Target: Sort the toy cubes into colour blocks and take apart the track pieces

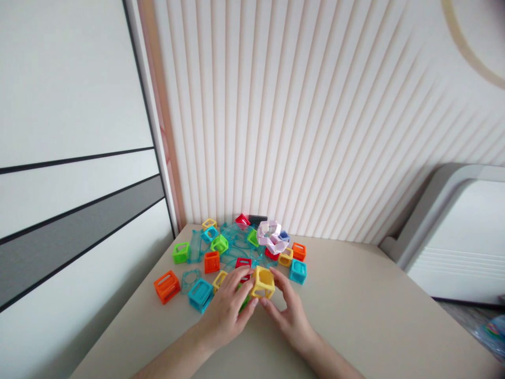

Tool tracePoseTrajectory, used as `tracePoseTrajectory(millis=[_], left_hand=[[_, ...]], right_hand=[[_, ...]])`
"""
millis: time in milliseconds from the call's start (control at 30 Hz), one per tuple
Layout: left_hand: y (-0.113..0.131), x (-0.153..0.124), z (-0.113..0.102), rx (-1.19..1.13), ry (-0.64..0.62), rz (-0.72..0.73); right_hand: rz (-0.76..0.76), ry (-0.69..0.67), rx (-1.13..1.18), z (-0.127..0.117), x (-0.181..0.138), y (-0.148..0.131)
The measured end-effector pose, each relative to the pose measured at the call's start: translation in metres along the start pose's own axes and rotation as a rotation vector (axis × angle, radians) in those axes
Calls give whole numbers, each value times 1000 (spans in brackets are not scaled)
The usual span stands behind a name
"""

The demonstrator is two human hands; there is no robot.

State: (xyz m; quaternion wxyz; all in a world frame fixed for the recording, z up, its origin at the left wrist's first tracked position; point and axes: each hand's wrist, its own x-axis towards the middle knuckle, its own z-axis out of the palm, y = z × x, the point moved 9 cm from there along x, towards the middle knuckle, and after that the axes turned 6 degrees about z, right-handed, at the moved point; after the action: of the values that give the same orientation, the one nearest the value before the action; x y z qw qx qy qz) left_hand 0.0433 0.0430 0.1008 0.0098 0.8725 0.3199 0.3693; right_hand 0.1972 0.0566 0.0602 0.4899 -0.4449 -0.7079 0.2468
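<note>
Gripping a yellow open-frame plastic cube [263, 282] between them, both hands meet just above the beige desk [355, 305]. The left hand [226, 310] closes on the cube's left side, thumb and fingertips curled against its frame; beneath its fingers a green plastic piece [244, 302] shows only in part. The right hand [290, 310] pinches the cube's right side, index finger along the upper edge and thumb below. The cube sits tilted, directly between the two hands, at the near edge of a scatter of like pieces.

Just beside the left hand lie a blue open-frame cube [200, 295] and a small yellow frame [219, 280]; an orange open-frame cube [167, 286] lies farther left. Beyond the hands rest a red frame [243, 262], a second blue cube [298, 271], transparent teal track pieces [232, 247] and a pale lilac folded chain of segments [271, 237], near the ribbed wall panel [315, 116].
</note>
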Motion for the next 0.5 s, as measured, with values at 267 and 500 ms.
tracePoseTrajectory(millis=[267, 500], left_hand=[[-2, -5, 0, -61, 28, -7], [-8, -4, 0, -87, 58, -23]], right_hand=[[51, -6, 114, 1, 1, -3], [74, -95, 165, 10, -2, -5]])
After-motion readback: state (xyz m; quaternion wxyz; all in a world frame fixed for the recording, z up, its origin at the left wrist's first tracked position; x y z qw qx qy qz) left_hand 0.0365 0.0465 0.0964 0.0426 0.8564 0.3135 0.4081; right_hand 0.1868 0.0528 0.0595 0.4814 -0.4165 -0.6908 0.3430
